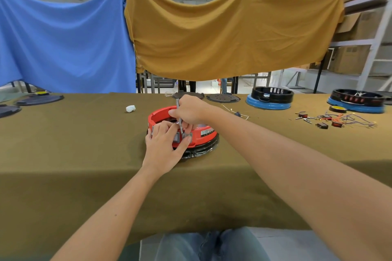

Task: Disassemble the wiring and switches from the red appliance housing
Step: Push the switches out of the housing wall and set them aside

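Observation:
The round red appliance housing (203, 134) sits on a black base in the middle of the olive-covered table (84, 154). My left hand (164, 148) lies on its near left wall, fingers curled over the rim and thumb pressing a grey square switch frame (187, 136). My right hand (188, 110) grips a thin grey tool (179, 119) held nearly upright, its tip down at the switch area between my hands. The housing's inside is mostly hidden behind both hands.
At the right lie loose switches and tangled wires (337, 121), a tape roll (337, 109) and two blue-based black housings (270, 97) (357, 100). Black round plates (222, 98) sit behind, more dark plates (39, 99) far left, a white wad (130, 108) left of centre.

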`<state>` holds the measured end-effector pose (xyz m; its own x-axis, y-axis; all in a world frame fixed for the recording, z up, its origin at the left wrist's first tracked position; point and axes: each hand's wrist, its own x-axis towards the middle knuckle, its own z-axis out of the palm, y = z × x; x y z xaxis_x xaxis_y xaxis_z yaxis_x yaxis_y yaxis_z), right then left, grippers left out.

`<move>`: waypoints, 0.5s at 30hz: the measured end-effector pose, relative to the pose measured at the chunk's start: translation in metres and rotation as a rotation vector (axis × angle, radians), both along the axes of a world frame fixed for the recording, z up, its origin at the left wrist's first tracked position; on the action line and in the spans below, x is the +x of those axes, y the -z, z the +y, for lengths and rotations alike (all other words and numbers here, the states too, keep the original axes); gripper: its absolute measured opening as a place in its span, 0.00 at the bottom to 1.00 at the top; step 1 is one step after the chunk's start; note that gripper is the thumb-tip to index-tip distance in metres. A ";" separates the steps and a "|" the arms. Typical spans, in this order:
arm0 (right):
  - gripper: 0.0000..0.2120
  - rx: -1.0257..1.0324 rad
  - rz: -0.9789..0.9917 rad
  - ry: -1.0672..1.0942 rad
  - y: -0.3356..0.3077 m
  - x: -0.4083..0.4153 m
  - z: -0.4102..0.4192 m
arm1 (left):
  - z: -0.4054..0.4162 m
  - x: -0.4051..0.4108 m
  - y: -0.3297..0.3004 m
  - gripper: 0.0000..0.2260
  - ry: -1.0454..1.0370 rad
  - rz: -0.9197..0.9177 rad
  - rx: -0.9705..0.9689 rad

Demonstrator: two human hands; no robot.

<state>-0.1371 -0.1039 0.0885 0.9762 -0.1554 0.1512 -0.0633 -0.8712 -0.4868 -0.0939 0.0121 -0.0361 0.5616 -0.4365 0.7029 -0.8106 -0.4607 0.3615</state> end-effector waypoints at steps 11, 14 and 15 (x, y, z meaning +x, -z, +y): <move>0.16 0.289 -0.293 0.028 0.017 -0.029 -0.043 | 0.000 0.000 -0.001 0.23 -0.001 0.026 -0.002; 0.16 0.266 -0.273 -0.011 0.021 -0.032 -0.046 | 0.000 0.001 0.001 0.23 -0.004 0.020 0.001; 0.15 0.246 -0.263 -0.028 0.023 -0.031 -0.044 | 0.000 0.001 0.001 0.23 -0.003 0.018 -0.001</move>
